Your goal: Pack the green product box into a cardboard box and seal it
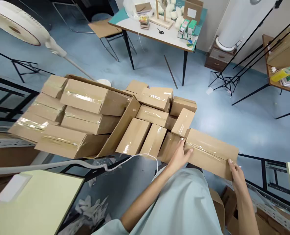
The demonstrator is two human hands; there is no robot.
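Note:
I hold a taped cardboard box [210, 151] by its two ends, just right of a heap of similar boxes. My left hand [180, 156] grips its left end, fingers closed on the edge. My right hand [235, 171] grips the right near corner. The box is tilted, its clear tape strip facing up. To its left, several sealed boxes [150, 130] lie packed together in a large open carton [125, 125].
More sealed boxes [69, 117] are stacked at the left. A pale green tabletop [37, 202] is at the lower left, with paper scraps on the floor beside it. A white table [159, 32] with scissors and small cartons stands at the back. Tripod legs [233, 75] spread at the right.

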